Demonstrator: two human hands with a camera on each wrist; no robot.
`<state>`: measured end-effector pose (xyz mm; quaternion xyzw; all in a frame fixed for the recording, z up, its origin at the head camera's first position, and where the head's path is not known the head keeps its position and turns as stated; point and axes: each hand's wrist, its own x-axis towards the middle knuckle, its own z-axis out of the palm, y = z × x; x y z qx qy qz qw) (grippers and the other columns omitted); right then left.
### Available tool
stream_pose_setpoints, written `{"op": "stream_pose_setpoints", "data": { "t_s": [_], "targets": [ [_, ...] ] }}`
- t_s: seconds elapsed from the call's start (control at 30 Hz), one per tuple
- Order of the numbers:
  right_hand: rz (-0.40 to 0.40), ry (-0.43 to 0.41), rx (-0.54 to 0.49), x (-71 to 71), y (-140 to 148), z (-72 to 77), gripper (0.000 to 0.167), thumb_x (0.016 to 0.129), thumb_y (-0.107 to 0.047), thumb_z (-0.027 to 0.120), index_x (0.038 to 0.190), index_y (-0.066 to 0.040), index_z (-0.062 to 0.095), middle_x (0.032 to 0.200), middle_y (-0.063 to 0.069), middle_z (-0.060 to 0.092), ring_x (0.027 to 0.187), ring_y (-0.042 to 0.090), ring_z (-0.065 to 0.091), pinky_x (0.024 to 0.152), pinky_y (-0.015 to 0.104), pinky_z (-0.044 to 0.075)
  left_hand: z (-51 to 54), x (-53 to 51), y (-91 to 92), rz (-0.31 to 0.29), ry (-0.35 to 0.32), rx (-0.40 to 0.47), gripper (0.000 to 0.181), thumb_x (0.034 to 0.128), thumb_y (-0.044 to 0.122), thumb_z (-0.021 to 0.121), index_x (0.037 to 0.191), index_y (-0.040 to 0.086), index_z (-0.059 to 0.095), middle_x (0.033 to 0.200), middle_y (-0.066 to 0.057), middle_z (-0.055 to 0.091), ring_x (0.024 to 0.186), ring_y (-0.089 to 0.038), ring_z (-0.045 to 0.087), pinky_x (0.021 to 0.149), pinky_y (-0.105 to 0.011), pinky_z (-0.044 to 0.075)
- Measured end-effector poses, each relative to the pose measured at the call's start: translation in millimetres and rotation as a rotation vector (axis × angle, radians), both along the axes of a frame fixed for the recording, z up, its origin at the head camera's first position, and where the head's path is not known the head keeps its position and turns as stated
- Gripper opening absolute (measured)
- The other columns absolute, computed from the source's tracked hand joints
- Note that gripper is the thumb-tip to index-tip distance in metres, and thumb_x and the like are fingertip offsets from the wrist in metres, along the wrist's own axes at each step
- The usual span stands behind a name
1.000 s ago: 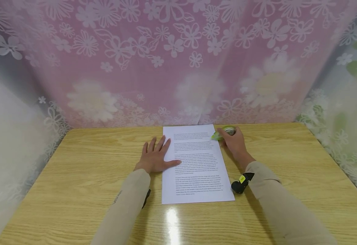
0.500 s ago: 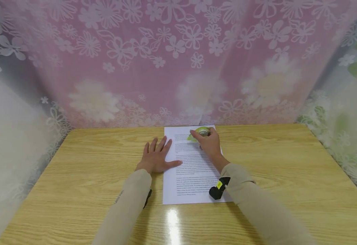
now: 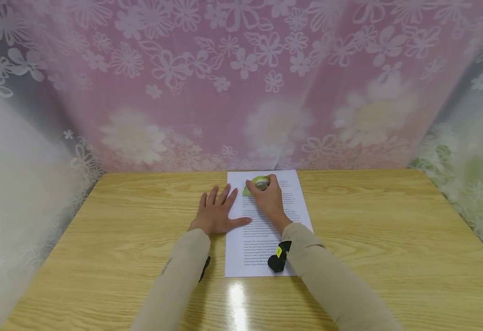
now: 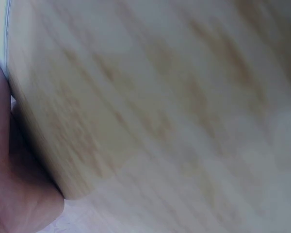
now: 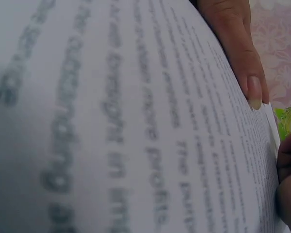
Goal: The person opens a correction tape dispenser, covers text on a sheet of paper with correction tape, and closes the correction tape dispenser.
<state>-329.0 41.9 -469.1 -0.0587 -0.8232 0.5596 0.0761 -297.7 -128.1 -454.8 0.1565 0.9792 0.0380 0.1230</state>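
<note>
A printed sheet of paper point(image 3: 258, 255) lies on the wooden table. My left hand point(image 3: 218, 216) rests on its left edge with fingers spread and the thumb stretched over the text; in the left wrist view only part of that hand point(image 4: 24, 199) shows at the left edge. Over the upper lines of print, my right hand point(image 3: 269, 197) holds a green correction tape dispenser point(image 3: 260, 183) between thumb and fingers. Its tip is low at the paper, left of the thumb; contact is too small to tell. The right wrist view catches the green dispenser point(image 5: 287, 119) partly, beyond the curled fingers.
The wooden table point(image 3: 370, 220) extends on both sides of the sheet. A pink flowered curtain point(image 3: 208, 110) hangs along its back edge, with pale floral cloth at the sides. A black wrist camera point(image 3: 278, 259) sits over the lower part of the paper.
My right hand has moved left with the correction tape dispenser, from the sheet's right edge across its upper lines toward the left hand. The left hand stays in place on the paper.
</note>
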Motion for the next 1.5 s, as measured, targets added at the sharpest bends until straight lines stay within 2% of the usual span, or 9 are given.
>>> {"op": "stream_pose_setpoints", "data": {
  "t_s": [0.43,0.67,0.97,1.27,1.5],
  "targets": [
    [0.058,0.023,-0.013,2.3,1.6,-1.3,0.054,0.085,-0.040,0.071,0.115,-0.005,0.043,0.103,0.013,0.058,0.092,0.024,0.059,0.081,0.036,0.048,-1.5,-0.3,1.1,0.001,0.005,-0.012,0.099,0.0788,0.085,0.030,0.155,0.028,0.003,0.160,0.003,-0.003,0.144,-0.029,-0.007,0.112,-0.054,-0.001],
    [0.074,0.016,0.009,3.1,0.3,-0.2,0.054,0.085,-0.042,0.071,0.115,-0.006,0.043,0.102,0.012,0.058,0.090,0.025,0.059,0.079,0.037,0.049,-7.8,-3.1,-0.6,0.010,-0.002,0.016,0.101,0.0769,0.087,0.030,0.155,0.030,0.002,0.159,0.005,-0.005,0.144,-0.028,-0.010,0.111,-0.053,-0.005],
    [0.082,0.011,0.024,2.8,0.8,-0.9,0.057,0.085,-0.044,0.070,0.117,-0.006,0.042,0.103,0.011,0.057,0.091,0.024,0.059,0.081,0.036,0.048,-13.7,-6.8,-1.2,0.012,0.001,0.012,0.101,0.0758,0.088,0.029,0.154,0.031,0.000,0.159,0.006,-0.007,0.144,-0.027,-0.012,0.111,-0.053,-0.007],
    [0.095,0.001,0.040,2.3,-0.5,3.8,0.057,0.087,-0.038,0.070,0.119,-0.004,0.038,0.101,0.013,0.057,0.089,0.025,0.058,0.080,0.036,0.047,-14.4,-7.5,-1.1,0.015,-0.018,0.031,0.101,0.0756,0.088,0.030,0.153,0.033,-0.003,0.158,0.008,-0.010,0.143,-0.025,-0.015,0.111,-0.052,-0.009],
    [0.114,0.003,0.090,2.3,-1.9,7.9,0.057,0.087,-0.037,0.070,0.120,-0.002,0.037,0.099,0.013,0.056,0.086,0.024,0.058,0.076,0.034,0.049,-11.7,-5.1,-0.8,0.012,-0.003,0.027,0.100,0.0774,0.086,0.032,0.155,0.031,0.001,0.159,0.006,-0.006,0.144,-0.027,-0.012,0.111,-0.052,-0.007]
  ]
}}
